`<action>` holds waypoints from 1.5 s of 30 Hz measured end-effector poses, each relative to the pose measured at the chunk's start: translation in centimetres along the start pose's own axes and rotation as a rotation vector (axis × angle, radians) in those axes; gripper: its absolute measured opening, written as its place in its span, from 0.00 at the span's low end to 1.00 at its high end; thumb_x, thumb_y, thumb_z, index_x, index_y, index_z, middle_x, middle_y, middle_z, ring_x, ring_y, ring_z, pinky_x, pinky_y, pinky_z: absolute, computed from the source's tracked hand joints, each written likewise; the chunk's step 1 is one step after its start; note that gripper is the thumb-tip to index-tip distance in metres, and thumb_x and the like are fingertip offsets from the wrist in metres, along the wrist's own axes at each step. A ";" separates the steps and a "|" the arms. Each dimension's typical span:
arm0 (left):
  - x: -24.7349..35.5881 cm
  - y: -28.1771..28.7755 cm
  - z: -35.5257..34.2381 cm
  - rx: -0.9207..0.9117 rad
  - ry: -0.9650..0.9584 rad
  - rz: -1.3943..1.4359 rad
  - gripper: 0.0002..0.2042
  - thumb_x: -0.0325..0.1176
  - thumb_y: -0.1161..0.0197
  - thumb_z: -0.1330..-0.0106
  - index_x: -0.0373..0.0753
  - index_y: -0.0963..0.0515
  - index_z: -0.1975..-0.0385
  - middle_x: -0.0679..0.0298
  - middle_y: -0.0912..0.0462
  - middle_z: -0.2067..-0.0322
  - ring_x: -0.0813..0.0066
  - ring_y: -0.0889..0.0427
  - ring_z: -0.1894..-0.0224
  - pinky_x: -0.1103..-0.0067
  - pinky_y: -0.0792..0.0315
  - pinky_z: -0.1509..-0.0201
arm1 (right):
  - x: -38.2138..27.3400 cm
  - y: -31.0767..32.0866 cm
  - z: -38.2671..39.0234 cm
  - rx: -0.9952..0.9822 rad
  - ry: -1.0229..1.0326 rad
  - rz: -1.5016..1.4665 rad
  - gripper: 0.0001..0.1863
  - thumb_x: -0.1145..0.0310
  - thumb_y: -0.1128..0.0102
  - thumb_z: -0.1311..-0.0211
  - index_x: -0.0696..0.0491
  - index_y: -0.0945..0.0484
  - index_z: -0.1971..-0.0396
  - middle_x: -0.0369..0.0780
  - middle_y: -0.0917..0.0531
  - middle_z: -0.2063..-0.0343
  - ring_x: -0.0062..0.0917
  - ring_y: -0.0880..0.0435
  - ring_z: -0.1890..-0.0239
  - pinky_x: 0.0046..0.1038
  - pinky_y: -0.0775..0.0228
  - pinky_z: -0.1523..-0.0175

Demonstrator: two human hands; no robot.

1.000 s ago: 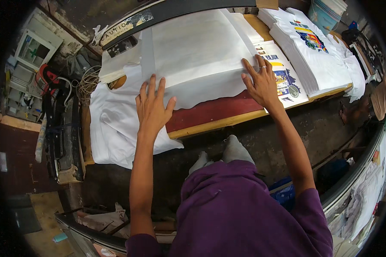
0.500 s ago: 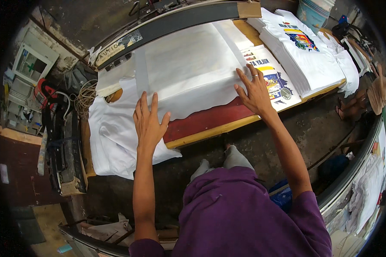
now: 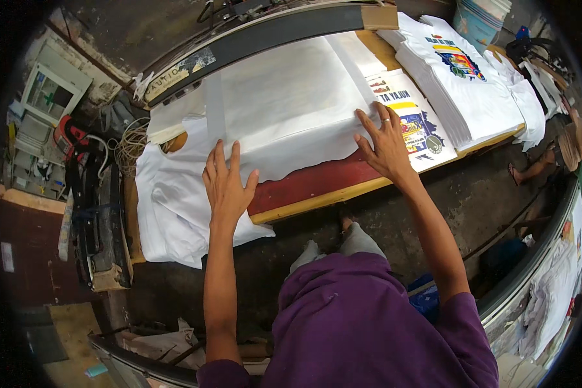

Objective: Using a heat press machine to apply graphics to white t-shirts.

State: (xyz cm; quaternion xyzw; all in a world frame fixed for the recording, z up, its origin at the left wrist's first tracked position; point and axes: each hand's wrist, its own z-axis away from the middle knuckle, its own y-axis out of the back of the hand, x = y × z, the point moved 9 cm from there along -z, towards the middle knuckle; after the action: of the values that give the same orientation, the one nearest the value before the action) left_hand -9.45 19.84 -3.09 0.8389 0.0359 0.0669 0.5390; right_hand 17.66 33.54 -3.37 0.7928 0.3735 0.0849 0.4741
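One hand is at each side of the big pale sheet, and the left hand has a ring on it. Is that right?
Not quite: the ring is on the right hand, not the left hand, as the head view shows. One hand is indeed at each side of the big pale sheet.

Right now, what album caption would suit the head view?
Left hand and right hand spread at the edges of a pale sheet, white shirts stacked to the right.
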 end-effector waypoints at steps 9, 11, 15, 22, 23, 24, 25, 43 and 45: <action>0.0 0.1 0.3 -0.006 0.004 -0.003 0.33 0.43 0.37 0.42 0.42 0.36 0.36 0.50 0.44 0.35 0.51 0.44 0.35 0.59 0.45 0.36 | 0.1 -0.3 0.2 -0.027 -0.011 -0.018 0.26 0.57 0.43 0.39 0.47 0.30 0.41 0.54 0.37 0.40 0.51 0.40 0.38 0.46 0.42 0.37; 0.2 0.2 0.0 -0.020 0.012 -0.007 0.32 0.44 0.38 0.41 0.43 0.37 0.35 0.50 0.44 0.34 0.51 0.45 0.34 0.60 0.46 0.35 | 0.3 -0.4 0.0 -0.016 -0.006 -0.028 0.27 0.58 0.42 0.40 0.48 0.31 0.40 0.54 0.37 0.40 0.50 0.40 0.38 0.47 0.42 0.37; 2.5 4.5 -1.0 0.198 -0.073 0.075 0.22 0.36 0.39 0.40 0.39 0.28 0.45 0.52 0.33 0.43 0.53 0.37 0.40 0.62 0.41 0.39 | -0.2 3.5 -1.0 0.105 0.018 -0.091 0.24 0.63 0.41 0.40 0.52 0.27 0.44 0.53 0.31 0.47 0.47 0.33 0.44 0.45 0.38 0.42; 4.7 4.5 1.9 0.313 -0.099 0.483 0.08 0.18 0.38 0.46 0.32 0.21 0.66 0.57 0.26 0.72 0.59 0.25 0.69 0.69 0.30 0.68 | -6.3 18.7 -9.3 0.681 0.403 -0.061 0.15 0.69 0.40 0.48 0.56 0.19 0.60 0.46 0.25 0.65 0.36 0.29 0.60 0.34 0.38 0.53; 5.0 3.8 3.1 0.280 -0.068 0.560 0.07 0.19 0.37 0.46 0.32 0.20 0.67 0.57 0.26 0.73 0.60 0.25 0.70 0.69 0.30 0.69 | -7.6 20.2 -12.0 0.710 0.498 -0.018 0.14 0.69 0.40 0.48 0.55 0.18 0.60 0.45 0.24 0.65 0.37 0.29 0.59 0.34 0.40 0.52; 5.9 3.4 4.1 0.223 -0.059 0.560 0.06 0.20 0.37 0.45 0.32 0.20 0.68 0.57 0.26 0.73 0.60 0.24 0.71 0.70 0.29 0.69 | -8.3 21.1 -14.9 0.734 0.581 -0.020 0.13 0.69 0.39 0.49 0.53 0.18 0.62 0.43 0.23 0.66 0.35 0.29 0.59 0.34 0.38 0.54; 6.6 3.0 5.2 0.169 -0.043 0.555 0.05 0.20 0.37 0.44 0.32 0.20 0.69 0.57 0.25 0.74 0.60 0.24 0.72 0.70 0.29 0.70 | -9.3 21.4 -18.0 0.750 0.636 -0.054 0.11 0.68 0.42 0.44 0.57 0.19 0.63 0.43 0.22 0.65 0.35 0.27 0.58 0.34 0.39 0.50; 0.6 4.3 16.8 0.224 0.569 0.430 0.05 0.19 0.38 0.43 0.31 0.20 0.68 0.55 0.21 0.74 0.61 0.22 0.76 0.72 0.27 0.71 | -22.3 17.8 -55.8 0.236 0.537 0.352 0.34 0.40 0.58 0.37 0.56 0.22 0.53 0.49 0.20 0.51 0.45 0.25 0.44 0.45 0.45 0.34; 0.7 4.8 14.6 0.251 0.491 0.442 0.04 0.19 0.38 0.42 0.30 0.20 0.68 0.55 0.21 0.75 0.62 0.22 0.76 0.72 0.27 0.71 | -22.1 19.8 -52.1 0.279 0.435 0.210 0.35 0.34 0.52 0.44 0.54 0.16 0.64 0.50 0.16 0.63 0.43 0.18 0.55 0.43 0.33 0.44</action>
State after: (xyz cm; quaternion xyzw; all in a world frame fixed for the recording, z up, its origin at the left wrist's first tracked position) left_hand -6.59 4.81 -4.65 0.8450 -0.0099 0.3767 0.3793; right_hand -13.29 49.19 45.54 0.8479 0.3904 0.2494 0.2579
